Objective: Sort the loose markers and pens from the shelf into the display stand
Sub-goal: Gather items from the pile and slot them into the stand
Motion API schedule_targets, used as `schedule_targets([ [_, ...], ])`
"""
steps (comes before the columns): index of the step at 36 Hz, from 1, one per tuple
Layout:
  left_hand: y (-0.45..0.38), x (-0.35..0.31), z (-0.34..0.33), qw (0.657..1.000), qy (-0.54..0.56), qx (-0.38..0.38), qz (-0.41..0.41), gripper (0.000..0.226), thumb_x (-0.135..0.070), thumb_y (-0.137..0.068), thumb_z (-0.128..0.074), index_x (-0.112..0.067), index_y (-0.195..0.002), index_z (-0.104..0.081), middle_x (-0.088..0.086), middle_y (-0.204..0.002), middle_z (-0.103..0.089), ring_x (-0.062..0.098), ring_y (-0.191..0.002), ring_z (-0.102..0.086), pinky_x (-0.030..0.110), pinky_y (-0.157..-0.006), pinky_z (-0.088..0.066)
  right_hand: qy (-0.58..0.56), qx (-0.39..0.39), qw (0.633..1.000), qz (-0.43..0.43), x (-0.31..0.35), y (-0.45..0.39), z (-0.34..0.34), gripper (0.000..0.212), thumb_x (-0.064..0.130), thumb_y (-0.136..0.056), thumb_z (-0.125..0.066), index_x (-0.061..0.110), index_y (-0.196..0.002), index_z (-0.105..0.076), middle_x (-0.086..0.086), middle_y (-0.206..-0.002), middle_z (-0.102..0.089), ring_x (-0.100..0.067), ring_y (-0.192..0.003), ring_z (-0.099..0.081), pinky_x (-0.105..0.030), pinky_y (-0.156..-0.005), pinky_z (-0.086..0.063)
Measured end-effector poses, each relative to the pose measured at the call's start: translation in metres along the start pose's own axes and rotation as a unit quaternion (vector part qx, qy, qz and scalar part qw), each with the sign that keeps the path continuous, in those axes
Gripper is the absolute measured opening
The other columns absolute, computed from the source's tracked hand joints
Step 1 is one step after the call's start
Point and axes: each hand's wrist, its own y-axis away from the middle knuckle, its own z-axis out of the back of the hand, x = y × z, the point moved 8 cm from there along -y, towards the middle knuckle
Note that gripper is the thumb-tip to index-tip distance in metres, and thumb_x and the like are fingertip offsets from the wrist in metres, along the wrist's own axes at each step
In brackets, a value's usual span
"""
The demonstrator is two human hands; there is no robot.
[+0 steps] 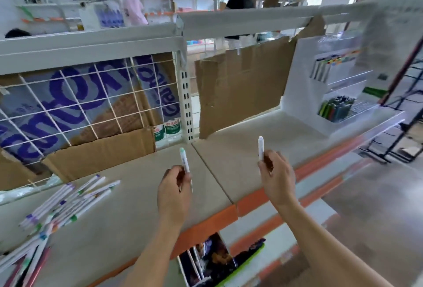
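Pinching a white marker with a green cap (pixel 185 161) between thumb and curled fingers, the left hand (pixel 175 191) holds it nearly upright above the shelf (pixel 142 195). Beside it, the right hand (pixel 275 179) grips a second white marker (pixel 261 148) the same way, cap end up; its cap looks white. The two hands are level with each other and apart, both over the beige shelf board near its orange front edge.

Left of the left hand, well apart from it, a loose heap of markers (pixel 68 199) lies flat on the shelf, white barrels with purple, green and blue caps, fanned at several angles. More pens (pixel 20 261) lie at the lower left corner.

Beyond the right hand, up and to the right, the white display stand (pixel 304 94) sits on the shelf. Its clear tiers hold upright pens: a row with coloured caps (pixel 329 63) in an upper tier, a darker bunch (pixel 335 108) in the lowest.

Behind both hands, a torn cardboard sheet (pixel 240 90) leans against the shelf back.
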Motion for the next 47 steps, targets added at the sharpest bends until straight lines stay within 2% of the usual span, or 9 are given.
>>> schedule_targets([
  [7, 0.008, -0.053, -0.093, 0.999, 0.017, 0.032, -0.021, 0.013, -0.014, -0.094, -0.054, -0.017, -0.081, -0.055, 0.002, -0.072, -0.062, 0.018, -0.066, -0.057, 0.031, -0.059, -0.039, 0.027, -0.042, 0.999, -0.014, -0.071, -0.016, 0.077, 0.005, 0.01, -0.092, -0.056, 0.009, -0.096, -0.059, 0.002, -0.084, -0.051, -0.019, -0.069, -0.046, -0.028, -0.056, -0.024],
  [10, 0.019, -0.085, -0.13, 0.998, 0.013, 0.043, -0.036, 0.011, -0.017, -0.094, -0.054, -0.018, -0.083, -0.055, -0.004, -0.066, -0.059, 0.007, -0.061, -0.055, 0.023, -0.057, -0.038, 0.039, -0.064, 0.997, -0.023, -0.104, -0.022, 0.112, 0.006, 0.007, -0.091, -0.056, 0.012, -0.089, -0.054, 0.002, -0.076, -0.049, -0.022, -0.064, -0.043, -0.031, -0.055, -0.028],
  [14, 0.032, -0.123, -0.179, 0.996, 0.03, 0.059, -0.058, 0.012, -0.016, -0.094, -0.054, -0.017, -0.082, -0.055, -0.003, -0.064, -0.059, 0.01, -0.061, -0.056, 0.01, -0.054, -0.037, 0.058, -0.081, 0.994, -0.048, -0.148, -0.034, 0.155, 0.004, 0.007, -0.09, -0.057, 0.008, -0.094, -0.057, 0.003, -0.072, -0.05, -0.022, -0.062, -0.043, -0.031, -0.056, -0.028],
  [21, 0.047, -0.17, -0.26, 0.99, 0.055, 0.086, -0.095, 0.02, -0.014, -0.093, -0.056, -0.022, -0.075, -0.054, 0.0, -0.064, -0.06, 0.012, -0.059, -0.057, 0.028, -0.062, -0.043, 0.08, -0.087, 0.991, -0.059, -0.201, -0.05, 0.215, 0.005, 0.007, -0.09, -0.056, 0.011, -0.091, -0.058, 0.01, -0.07, -0.047, -0.023, -0.065, -0.047, -0.03, -0.056, -0.031],
  [23, 0.049, -0.181, -0.279, 0.989, 0.048, 0.097, -0.103, 0.017, -0.016, -0.092, -0.057, -0.02, -0.077, -0.054, 0.0, -0.066, -0.061, 0.014, -0.061, -0.058, 0.023, -0.06, -0.042, 0.083, -0.09, 0.99, -0.07, -0.215, -0.057, 0.227, 0.005, 0.007, -0.09, -0.056, 0.01, -0.092, -0.059, 0.011, -0.069, -0.046, -0.023, -0.067, -0.048, -0.03, -0.056, -0.031],
  [26, 0.047, -0.196, -0.305, 0.988, 0.043, 0.103, -0.11, 0.015, -0.016, -0.092, -0.058, -0.021, -0.079, -0.055, 0.0, -0.069, -0.061, 0.013, -0.062, -0.057, 0.015, -0.057, -0.039, 0.079, -0.104, 0.988, -0.083, -0.236, -0.068, 0.241, 0.003, 0.007, -0.088, -0.058, 0.009, -0.09, -0.059, 0.007, -0.071, -0.05, -0.025, -0.066, -0.049, -0.033, -0.058, -0.037],
  [34, 0.016, -0.226, -0.38, 0.981, 0.079, 0.135, -0.112, 0.012, -0.01, -0.091, -0.059, -0.016, -0.08, -0.058, -0.001, -0.063, -0.062, 0.011, -0.058, -0.059, 0.018, -0.057, -0.042, 0.078, -0.122, 0.986, -0.08, -0.279, -0.116, 0.251, 0.003, 0.01, -0.089, -0.058, 0.009, -0.086, -0.058, 0.005, -0.068, -0.049, -0.025, -0.063, -0.047, -0.038, -0.06, -0.041],
  [38, -0.01, -0.24, -0.421, 0.976, 0.103, 0.148, -0.119, 0.01, -0.011, -0.092, -0.058, -0.014, -0.082, -0.06, 0.0, -0.062, -0.063, 0.012, -0.055, -0.06, 0.035, -0.061, -0.051, 0.079, -0.114, 0.989, -0.061, -0.298, -0.153, 0.248, 0.002, 0.012, -0.088, -0.06, 0.011, -0.087, -0.058, 0.006, -0.072, -0.049, -0.023, -0.065, -0.047, -0.038, -0.061, -0.044],
  [47, -0.068, -0.26, -0.492, 0.973, 0.12, 0.148, -0.133, 0.01, -0.022, -0.092, -0.056, -0.022, -0.082, -0.058, 0.0, -0.071, -0.062, 0.016, -0.064, -0.06, 0.041, -0.066, -0.051, 0.106, -0.11, 0.986, -0.066, -0.332, -0.231, 0.245, 0.006, 0.015, -0.09, -0.058, 0.011, -0.085, -0.057, 0.013, -0.066, -0.041, -0.016, -0.064, -0.041, -0.027, -0.055, -0.024],
])
